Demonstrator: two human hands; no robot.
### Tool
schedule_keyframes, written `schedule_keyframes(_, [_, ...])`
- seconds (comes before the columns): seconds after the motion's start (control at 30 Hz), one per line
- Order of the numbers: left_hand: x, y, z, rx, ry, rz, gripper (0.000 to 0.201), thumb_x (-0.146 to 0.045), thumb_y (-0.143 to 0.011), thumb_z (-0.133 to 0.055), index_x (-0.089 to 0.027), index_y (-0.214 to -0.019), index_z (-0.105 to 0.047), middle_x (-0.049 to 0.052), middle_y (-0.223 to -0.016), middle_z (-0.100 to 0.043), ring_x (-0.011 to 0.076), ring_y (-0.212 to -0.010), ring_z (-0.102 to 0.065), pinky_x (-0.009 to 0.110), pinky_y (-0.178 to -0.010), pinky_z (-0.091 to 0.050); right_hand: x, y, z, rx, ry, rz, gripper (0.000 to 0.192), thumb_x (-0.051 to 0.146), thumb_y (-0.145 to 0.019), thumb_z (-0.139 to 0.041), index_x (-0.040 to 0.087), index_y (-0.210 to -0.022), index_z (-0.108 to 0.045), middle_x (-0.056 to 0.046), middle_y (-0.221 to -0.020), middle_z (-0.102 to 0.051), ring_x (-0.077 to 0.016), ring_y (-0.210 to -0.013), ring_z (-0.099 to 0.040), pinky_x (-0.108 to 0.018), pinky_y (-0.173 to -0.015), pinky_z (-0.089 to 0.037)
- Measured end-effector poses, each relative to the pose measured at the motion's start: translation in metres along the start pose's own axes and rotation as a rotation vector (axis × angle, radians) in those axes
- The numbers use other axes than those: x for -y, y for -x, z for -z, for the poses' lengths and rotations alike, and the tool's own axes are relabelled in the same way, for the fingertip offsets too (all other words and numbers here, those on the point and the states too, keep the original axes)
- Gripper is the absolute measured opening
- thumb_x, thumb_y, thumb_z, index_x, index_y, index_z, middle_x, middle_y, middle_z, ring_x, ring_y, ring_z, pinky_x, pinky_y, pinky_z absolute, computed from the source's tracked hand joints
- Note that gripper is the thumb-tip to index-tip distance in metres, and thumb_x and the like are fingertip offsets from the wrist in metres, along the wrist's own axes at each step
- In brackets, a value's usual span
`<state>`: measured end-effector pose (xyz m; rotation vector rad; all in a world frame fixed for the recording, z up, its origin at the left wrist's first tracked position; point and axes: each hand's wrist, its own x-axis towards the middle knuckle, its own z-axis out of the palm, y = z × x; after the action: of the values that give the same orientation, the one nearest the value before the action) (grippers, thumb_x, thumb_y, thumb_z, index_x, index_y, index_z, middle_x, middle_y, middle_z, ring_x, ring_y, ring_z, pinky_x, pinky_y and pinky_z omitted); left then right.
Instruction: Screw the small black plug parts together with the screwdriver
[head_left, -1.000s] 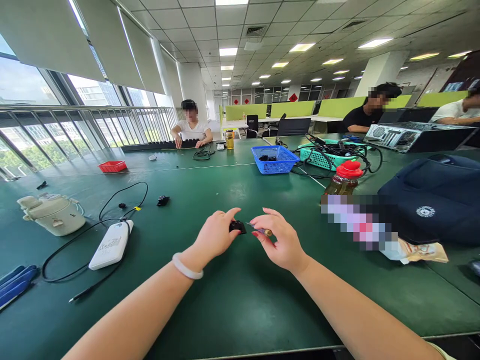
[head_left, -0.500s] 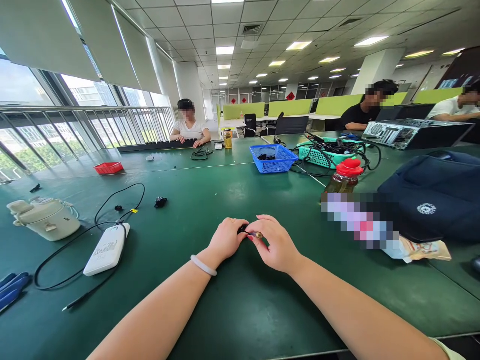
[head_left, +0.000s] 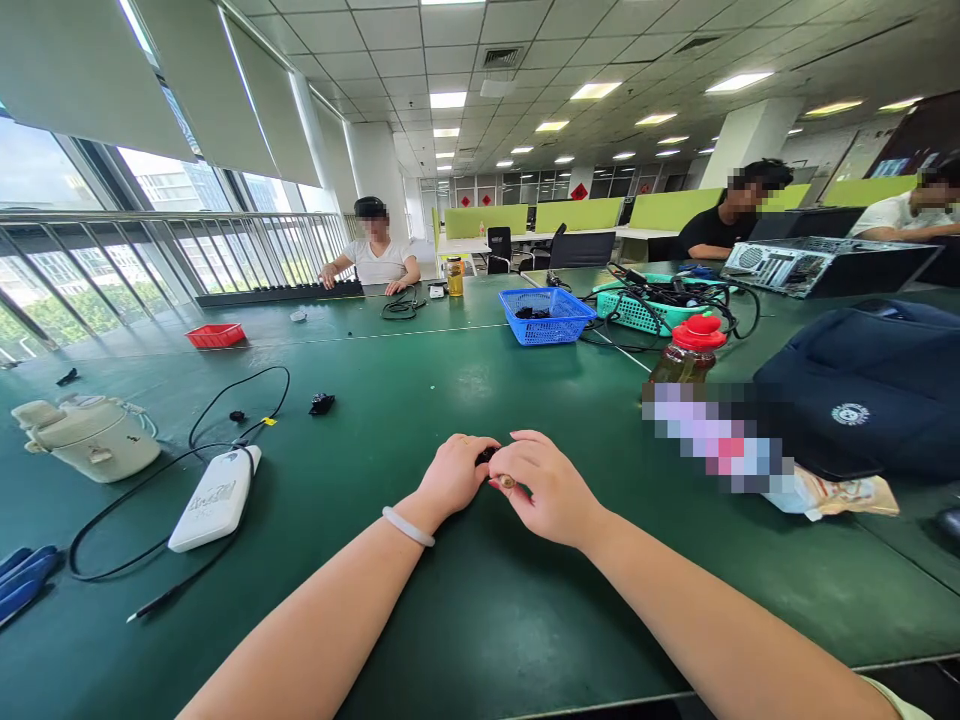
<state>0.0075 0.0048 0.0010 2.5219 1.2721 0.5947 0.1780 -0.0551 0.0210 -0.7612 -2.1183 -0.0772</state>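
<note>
While the left hand (head_left: 452, 474) pinches a small black part (head_left: 486, 456) just above the table (head_left: 465, 620), the right hand (head_left: 546, 488) presses a brass-tipped tool (head_left: 507, 481) against it; fingers clamped, work apparently midway, unfinished.

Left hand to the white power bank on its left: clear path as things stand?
Probably yes. The white power bank lies on open green mat with only its black cable around it, but the left hand is closed on a small black part.
</note>
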Motion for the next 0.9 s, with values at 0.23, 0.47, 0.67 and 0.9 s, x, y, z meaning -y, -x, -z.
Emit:
schedule_keyframes(0.23, [0.001, 0.000, -0.002, 0.008, -0.018, 0.030, 0.033, -0.019, -0.086, -0.054, -0.021, -0.116, -0.066, 0.006, -0.112, -0.070, 0.0233, -0.109, -0.059, 0.038, -0.099, -0.046, 0.016, 0.003, -0.015, 0.151, 0.162, 0.216, 0.024, 0.006, -0.081, -0.051, 0.024, -0.085, -0.065, 0.001, -0.080, -0.069, -0.0168, -0.077, -0.062, -0.048, -0.111, -0.034])
schedule_keyframes(0.47, [0.003, -0.001, -0.002, 0.037, 0.007, 0.067, 0.034, -0.021, -0.089, -0.053, -0.023, -0.120, -0.064, 0.005, -0.114, -0.068, 0.0219, -0.113, -0.058, 0.036, -0.100, -0.045, 0.015, 0.008, -0.027, 0.276, 0.189, 0.274, 0.025, 0.006, -0.074, -0.055, 0.024, -0.085, -0.067, 0.000, -0.081, -0.071, -0.0190, -0.081, -0.063, -0.050, -0.112, -0.033])
schedule_keyframes(0.67, [0.008, -0.003, -0.007, 0.034, -0.015, -0.009, 0.033, -0.021, -0.084, -0.060, -0.020, -0.117, -0.064, 0.008, -0.110, -0.069, 0.0240, -0.102, -0.062, 0.039, -0.096, -0.047, 0.008, 0.002, -0.014, 0.040, 0.033, 0.137, 0.026, 0.006, -0.081, -0.049, 0.025, -0.090, -0.064, 0.001, -0.091, -0.074, -0.0165, -0.083, -0.067, -0.046, -0.106, -0.042])
schedule_keyframes(0.9, [0.003, 0.000, -0.001, 0.024, 0.011, 0.001, 0.032, -0.022, -0.085, -0.062, -0.022, -0.117, -0.063, 0.006, -0.113, -0.068, 0.0241, -0.105, -0.060, 0.039, -0.096, -0.047, -0.020, 0.002, 0.000, -0.272, -0.063, -0.314, 0.002, 0.026, -0.087, -0.059, 0.025, -0.085, -0.058, 0.000, -0.078, -0.071, -0.0176, -0.070, -0.067, -0.047, -0.097, -0.051])
